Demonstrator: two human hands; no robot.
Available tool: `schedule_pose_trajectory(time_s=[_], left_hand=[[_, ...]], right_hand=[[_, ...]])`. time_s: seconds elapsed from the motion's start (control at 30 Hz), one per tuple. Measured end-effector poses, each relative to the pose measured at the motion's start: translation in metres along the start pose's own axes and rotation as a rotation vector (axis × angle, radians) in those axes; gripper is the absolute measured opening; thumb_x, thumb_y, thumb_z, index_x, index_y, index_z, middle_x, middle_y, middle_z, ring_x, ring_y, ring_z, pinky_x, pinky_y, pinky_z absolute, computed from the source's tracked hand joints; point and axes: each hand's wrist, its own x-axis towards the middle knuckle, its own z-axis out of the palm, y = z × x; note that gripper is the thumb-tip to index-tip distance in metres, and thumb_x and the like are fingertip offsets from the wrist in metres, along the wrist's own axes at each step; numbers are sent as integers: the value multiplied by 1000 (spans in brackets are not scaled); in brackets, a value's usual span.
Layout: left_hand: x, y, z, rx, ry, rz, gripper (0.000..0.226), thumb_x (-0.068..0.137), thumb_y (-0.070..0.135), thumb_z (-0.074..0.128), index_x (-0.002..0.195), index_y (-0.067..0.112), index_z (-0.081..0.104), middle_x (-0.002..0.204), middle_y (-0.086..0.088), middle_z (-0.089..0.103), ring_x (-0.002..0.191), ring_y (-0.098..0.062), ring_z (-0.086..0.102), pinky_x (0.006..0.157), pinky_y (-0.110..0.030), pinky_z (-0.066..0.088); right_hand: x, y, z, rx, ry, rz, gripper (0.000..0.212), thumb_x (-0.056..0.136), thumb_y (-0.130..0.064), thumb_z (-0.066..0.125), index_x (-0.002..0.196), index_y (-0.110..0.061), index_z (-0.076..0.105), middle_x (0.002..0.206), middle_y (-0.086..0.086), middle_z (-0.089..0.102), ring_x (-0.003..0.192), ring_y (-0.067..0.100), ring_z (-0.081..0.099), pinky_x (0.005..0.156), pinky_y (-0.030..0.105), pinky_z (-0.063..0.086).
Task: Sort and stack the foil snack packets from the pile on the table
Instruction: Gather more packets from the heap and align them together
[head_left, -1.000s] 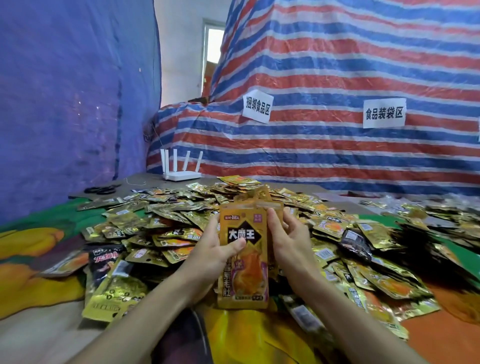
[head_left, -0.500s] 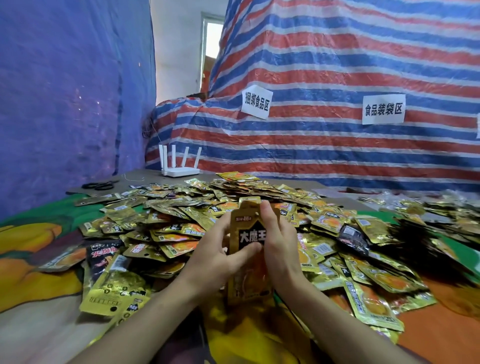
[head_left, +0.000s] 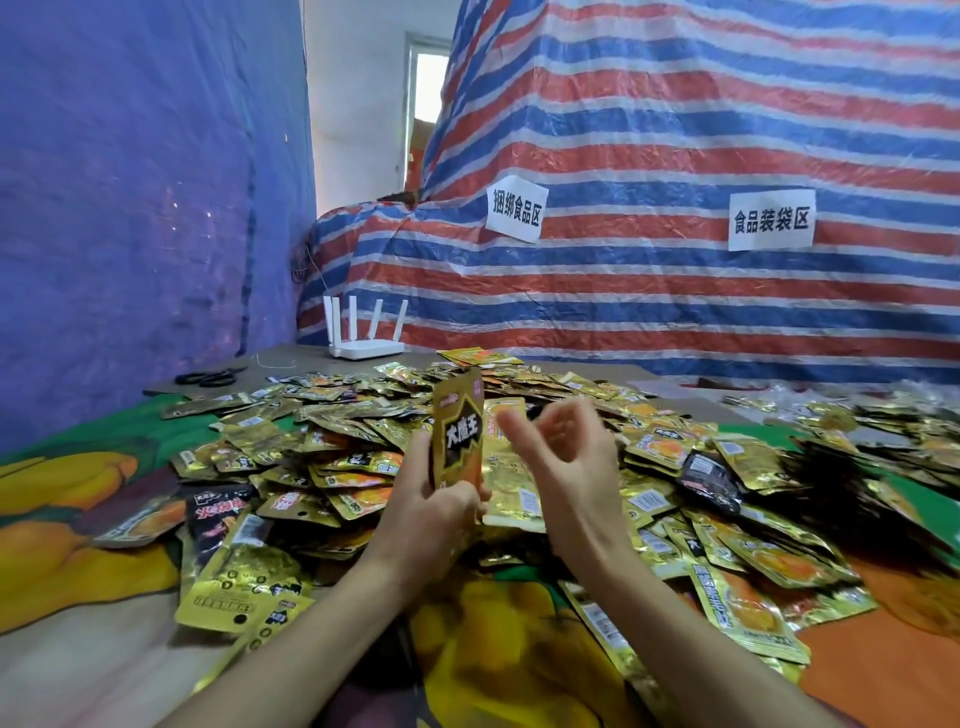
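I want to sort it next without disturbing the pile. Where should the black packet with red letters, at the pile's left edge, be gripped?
Probably pinch the upper left corner of the black packet, coming from the left. It lies flat, gold packets cover its lower end, and that corner looks bare. The right hand holds nothing and could reach over.

The held packet (head_left: 460, 431) was gold foil with a black star-shaped label. It stood upright, gripped at its lower end by the left hand (head_left: 431, 514). The pile (head_left: 353, 431) of mostly gold packets lay overlapping and unsorted across the table (head_left: 301, 358), with a few black packets (head_left: 709, 478) mixed in.
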Motion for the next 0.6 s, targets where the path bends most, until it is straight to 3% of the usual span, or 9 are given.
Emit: schedule_pose_trajectory(time_s=[0.03, 0.1, 0.17, 0.27, 0.37, 0.47, 0.53, 0.6], left_hand=[[-1, 0, 0, 76, 11, 28, 47, 65, 17, 60, 110, 15, 48, 95, -22, 60, 76, -15, 64, 67, -29, 53], [-4, -1, 1, 171, -36, 63, 48, 66, 25, 69, 103, 34, 39, 94, 7, 66, 75, 3, 66, 64, -20, 54], [-5, -2, 2, 244, -78, 66, 58, 63, 27, 77, 99, 40, 34, 97, 20, 64, 82, 9, 64, 68, -21, 56], [-5, -1, 0, 278, -165, 27, 65, 57, 26, 84, 96, 22, 32, 93, 1, 51, 69, 3, 55, 57, -23, 49], [-5, 4, -4, 112, -280, -67, 70, 52, 28, 85, 104, 16, 39, 96, -6, 59, 79, -8, 64, 62, -26, 53], [-3, 6, -7, -50, -231, -117, 73, 60, 7, 80, 119, 18, 39, 106, -17, 68, 90, -32, 73, 70, -41, 60], [-1, 6, -8, -83, -244, -127, 70, 59, 4, 79, 121, 17, 47, 96, -13, 74, 87, -33, 74, 67, -41, 59], [-1, 6, -9, -53, -309, -83, 55, 57, 15, 84, 109, 20, 66, 93, -11, 74, 87, -30, 73, 69, -38, 58]], right_hand=[[-1, -2, 0, -47, -116, 39, 68, 61, -77, 67, 89, -16, 56, 82, -1, 59, 69, 6, 54, 65, 21, 49], [-2, -5, 1, -111, -299, 121, 68, 56, -78, 70, 95, -23, 60, 92, -3, 67, 83, 10, 66, 75, 29, 57], [0, -5, -1, -76, -386, 141, 64, 60, -71, 73, 101, -22, 62, 97, -2, 69, 90, 12, 69, 83, 34, 59], [4, -7, -13, -75, -561, 73, 39, 75, -43, 78, 92, -11, 63, 81, 6, 66, 74, 6, 64, 68, 16, 50], [15, -3, -31, -44, -562, 155, 10, 82, -10, 79, 88, -12, 72, 82, 1, 75, 76, 10, 71, 70, 20, 53], [23, -1, -46, 81, -590, 268, 28, 81, 7, 75, 103, -11, 70, 98, 8, 78, 92, 24, 76, 77, 29, 59], [23, 0, -47, 197, -609, 300, 37, 77, 7, 75, 109, -7, 64, 98, 13, 77, 93, 32, 75, 76, 35, 61], [20, 3, -42, 308, -612, 364, 45, 73, 9, 73, 114, -2, 58, 97, 19, 73, 89, 35, 73, 74, 37, 61]])
